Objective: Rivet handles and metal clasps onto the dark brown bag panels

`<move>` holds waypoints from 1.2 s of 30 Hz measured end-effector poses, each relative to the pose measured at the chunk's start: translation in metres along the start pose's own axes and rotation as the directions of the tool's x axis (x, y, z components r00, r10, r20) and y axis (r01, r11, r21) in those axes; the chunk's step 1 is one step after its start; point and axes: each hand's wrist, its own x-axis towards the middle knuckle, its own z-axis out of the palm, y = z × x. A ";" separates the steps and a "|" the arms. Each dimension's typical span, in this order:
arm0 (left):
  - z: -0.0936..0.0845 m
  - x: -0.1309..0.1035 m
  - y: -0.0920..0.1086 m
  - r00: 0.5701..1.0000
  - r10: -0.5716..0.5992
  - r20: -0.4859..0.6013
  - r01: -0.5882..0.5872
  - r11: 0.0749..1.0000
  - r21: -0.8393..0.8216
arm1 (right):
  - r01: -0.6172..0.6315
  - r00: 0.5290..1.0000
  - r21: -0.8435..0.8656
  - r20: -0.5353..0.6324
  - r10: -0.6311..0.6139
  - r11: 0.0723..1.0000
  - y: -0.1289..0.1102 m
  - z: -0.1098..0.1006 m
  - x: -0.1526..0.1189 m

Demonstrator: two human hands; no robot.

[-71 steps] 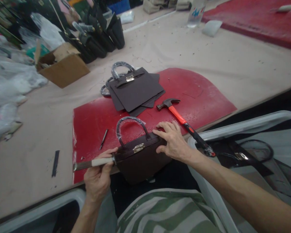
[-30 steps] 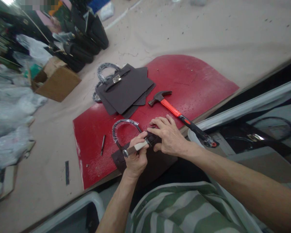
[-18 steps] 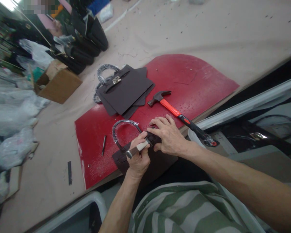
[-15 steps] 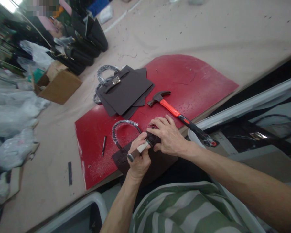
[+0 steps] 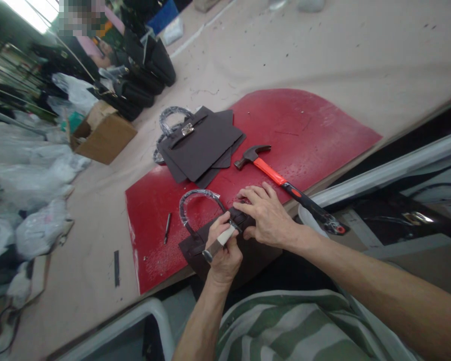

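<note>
My left hand is closed around a short hand tool with a pale shaft and a round metal end that points toward me. Its far end meets a dark brown handbag piece at the mat's near edge; the contact point is hidden by fingers. A handle wrapped in clear film rises from this piece. My right hand grips the piece's upper edge and strap area, thumb on the near side, fingers over the far side. Beyond it lies a claw hammer with an orange and black handle.
A red mat covers part of the table. On it are stacked brown bag panels and a thin black rod. Farther left stand a cardboard box, plastic-wrapped items and black bags, near another person.
The whole view has shifted slightly, so things appear a little farther right and lower. Both hands keep their hold on the tool and the bag piece.
</note>
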 end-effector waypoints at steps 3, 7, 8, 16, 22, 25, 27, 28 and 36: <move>-0.001 0.002 -0.001 1.000 0.008 0.025 -0.007 1.000 -0.023 | -0.002 1.000 0.001 0.002 0.002 1.000 0.000 0.000 0.000; -0.002 0.010 -0.003 0.998 0.000 0.066 0.002 1.000 -0.023 | -0.004 1.000 -0.002 0.011 0.004 1.000 0.000 -0.001 -0.001; -0.003 0.013 -0.004 0.997 -0.006 0.081 0.008 1.000 -0.016 | -0.004 1.000 -0.002 0.011 0.004 1.000 0.000 -0.001 -0.001; -0.003 0.021 -0.011 0.989 -0.014 0.150 0.018 1.000 -0.023 | -0.016 1.000 0.000 0.021 0.016 1.000 0.001 -0.001 -0.001; -0.001 0.026 -0.010 0.975 -0.071 0.210 0.085 0.995 -0.060 | -0.001 1.000 -0.009 0.017 0.001 1.000 0.000 0.000 0.000; 0.000 0.026 -0.010 0.974 -0.099 0.205 0.118 0.990 -0.079 | 0.025 0.999 0.018 0.035 -0.025 1.000 0.003 -0.003 0.000; 0.001 0.025 -0.011 0.967 -0.128 0.220 0.152 0.983 -0.098 | 0.034 0.999 0.050 0.014 -0.035 0.998 0.007 -0.011 -0.001; 0.001 0.025 -0.011 0.962 -0.144 0.230 0.172 0.979 -0.107 | 0.017 1.000 0.046 -0.020 -0.016 0.999 0.011 -0.017 -0.002; 0.005 0.026 -0.009 0.962 -0.180 0.203 0.211 0.967 -0.141 | -0.522 0.853 -0.058 -0.041 0.520 0.851 0.046 -0.075 -0.020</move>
